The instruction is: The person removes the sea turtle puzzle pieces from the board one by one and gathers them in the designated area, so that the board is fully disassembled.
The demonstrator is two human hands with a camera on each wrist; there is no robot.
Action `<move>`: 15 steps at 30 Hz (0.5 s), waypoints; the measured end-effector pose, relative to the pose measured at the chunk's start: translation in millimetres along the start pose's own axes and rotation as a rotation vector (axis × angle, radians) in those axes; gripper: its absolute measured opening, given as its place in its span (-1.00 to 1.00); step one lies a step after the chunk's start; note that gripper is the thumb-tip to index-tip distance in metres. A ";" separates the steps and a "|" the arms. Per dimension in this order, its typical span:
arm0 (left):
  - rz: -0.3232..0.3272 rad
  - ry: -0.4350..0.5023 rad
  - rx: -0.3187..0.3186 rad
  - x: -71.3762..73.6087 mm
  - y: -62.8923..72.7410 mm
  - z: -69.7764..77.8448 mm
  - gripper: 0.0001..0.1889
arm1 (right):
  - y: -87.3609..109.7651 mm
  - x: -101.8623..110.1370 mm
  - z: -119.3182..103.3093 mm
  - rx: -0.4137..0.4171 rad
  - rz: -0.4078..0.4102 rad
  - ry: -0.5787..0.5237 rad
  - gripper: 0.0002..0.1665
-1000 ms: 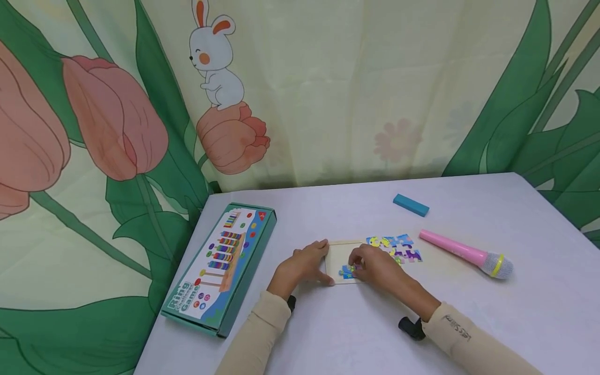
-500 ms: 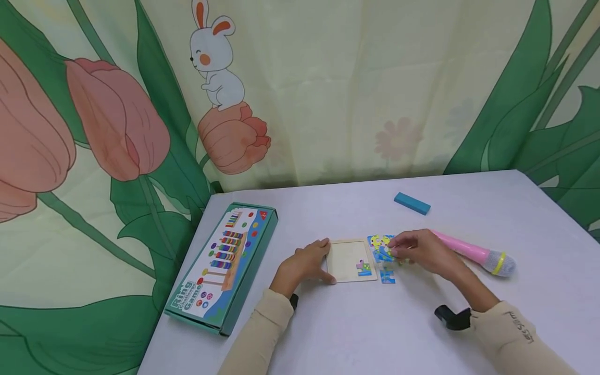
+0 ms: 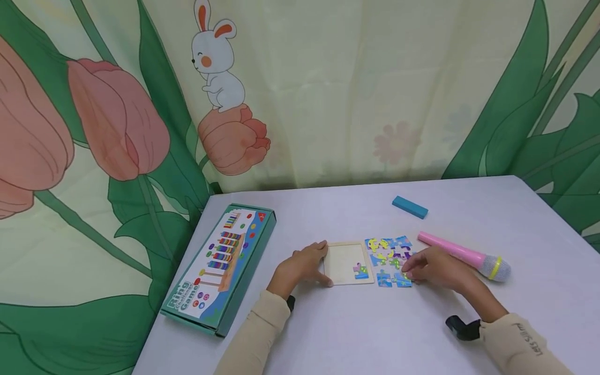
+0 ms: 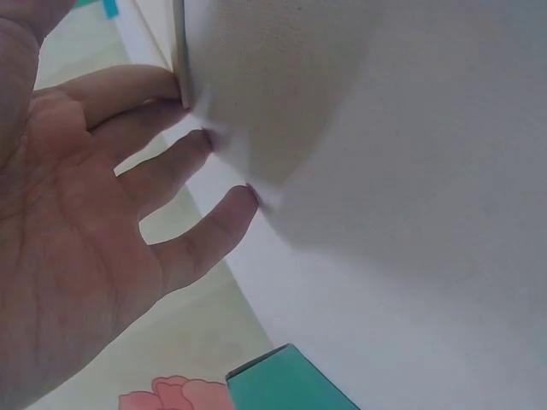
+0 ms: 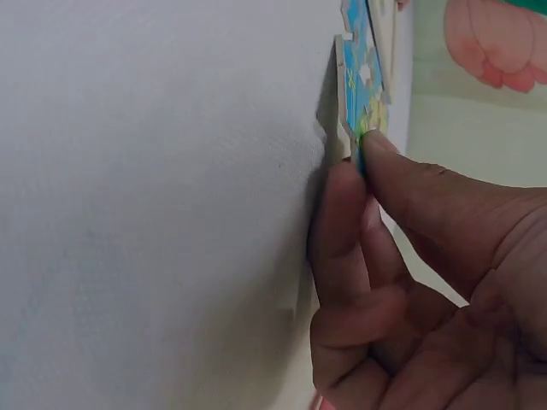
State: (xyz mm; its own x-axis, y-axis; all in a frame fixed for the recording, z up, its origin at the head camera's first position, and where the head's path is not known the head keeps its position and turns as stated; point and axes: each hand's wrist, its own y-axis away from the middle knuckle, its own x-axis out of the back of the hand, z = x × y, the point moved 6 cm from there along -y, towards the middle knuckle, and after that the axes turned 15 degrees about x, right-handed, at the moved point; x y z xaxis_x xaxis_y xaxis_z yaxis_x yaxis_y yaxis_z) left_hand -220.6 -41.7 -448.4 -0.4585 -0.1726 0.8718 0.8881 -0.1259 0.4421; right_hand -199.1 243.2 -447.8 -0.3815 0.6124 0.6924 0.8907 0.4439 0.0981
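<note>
A shallow wooden puzzle tray (image 3: 341, 263) lies on the table with a small joined patch of puzzle pieces (image 3: 360, 271) in its lower right corner. My left hand (image 3: 302, 268) rests against the tray's left side, thumb by the near corner and fingertips by the far one. The left wrist view shows spread fingers (image 4: 201, 243) touching the tray's edge. Just right of the tray lie several loose jigsaw pieces (image 3: 385, 259), blue, yellow and purple. At their right edge my right hand (image 3: 436, 268) pinches a puzzle piece (image 5: 361, 158) between thumb and index finger.
A pink toy microphone (image 3: 461, 250) lies right of the pieces, close behind my right hand. A blue block (image 3: 410, 207) sits farther back. On the left is a green ring game box (image 3: 220, 265). A printed curtain (image 3: 328, 94) hangs behind the table.
My right hand has moved right from above the tray to the loose pieces, then nearer to me along their right edge. The patch in the tray is uncovered. My left hand stays put.
</note>
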 end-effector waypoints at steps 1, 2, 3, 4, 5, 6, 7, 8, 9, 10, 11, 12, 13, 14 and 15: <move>-0.001 0.001 0.000 -0.6 0.0 0.2 0.04 | -0.2 -0.8 -0.5 -0.005 0.002 0.020 -0.87; -0.003 0.001 0.000 -1.2 0.1 0.5 0.04 | -0.4 -1.7 -1.3 -0.009 0.004 0.040 -0.88; -0.004 0.002 0.000 -1.5 0.0 0.6 0.04 | -1.0 -2.7 -2.5 -0.007 0.005 0.066 -0.89; -0.004 0.003 0.000 -1.8 0.0 0.7 0.04 | -1.9 -3.5 -4.0 -0.005 0.005 0.092 -0.90; -0.003 0.003 0.000 -1.6 0.0 0.8 0.04 | -2.7 -4.5 -5.7 0.000 0.003 0.112 -0.90; -0.003 0.003 0.000 -1.3 0.3 0.8 0.04 | -3.6 -5.4 -7.9 0.010 0.005 0.133 -0.90; -0.003 0.005 0.000 -0.9 0.4 0.7 0.03 | -4.3 -6.4 -10.1 0.019 0.007 0.153 -0.90; -0.003 0.005 0.000 -0.5 0.6 0.6 0.03 | -5.0 -7.3 -12.5 0.029 0.010 0.173 -0.89; -0.002 0.007 0.001 -0.1 0.7 0.5 0.03 | -5.7 -8.3 -15.0 0.041 0.013 0.195 -0.87; -0.003 0.004 0.001 0.3 0.9 0.3 0.03 | -6.3 -9.3 -17.5 0.047 0.013 0.213 -0.85; -0.004 0.004 0.002 0.6 1.0 0.3 0.03 | -6.9 -10.4 -20.3 0.053 0.014 0.226 -0.83; -0.006 0.002 0.003 0.7 1.0 0.4 0.03 | -8.0 -11.6 -23.3 0.059 0.018 0.232 -0.83; -0.007 -0.002 0.003 0.8 1.0 0.5 0.03 | -9.4 -13.4 -26.5 0.065 0.022 0.232 -0.83; -0.009 -0.003 0.004 0.7 0.8 0.6 0.03 | -11.5 -15.7 -30.4 0.076 0.026 0.223 -0.85; -0.011 -0.002 0.004 0.5 0.6 0.9 0.03 | -14.2 -18.6 -34.7 0.092 0.030 0.214 -0.87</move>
State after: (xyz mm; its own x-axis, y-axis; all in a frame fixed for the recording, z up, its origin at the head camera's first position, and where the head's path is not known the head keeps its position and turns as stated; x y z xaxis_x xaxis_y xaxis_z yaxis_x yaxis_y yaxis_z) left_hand -220.3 -41.0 -447.6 -0.4680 -0.1692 0.8674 0.8832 -0.1240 0.4523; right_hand -196.0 202.9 -437.2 -0.2858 0.4778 0.8307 0.8706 0.4916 0.0167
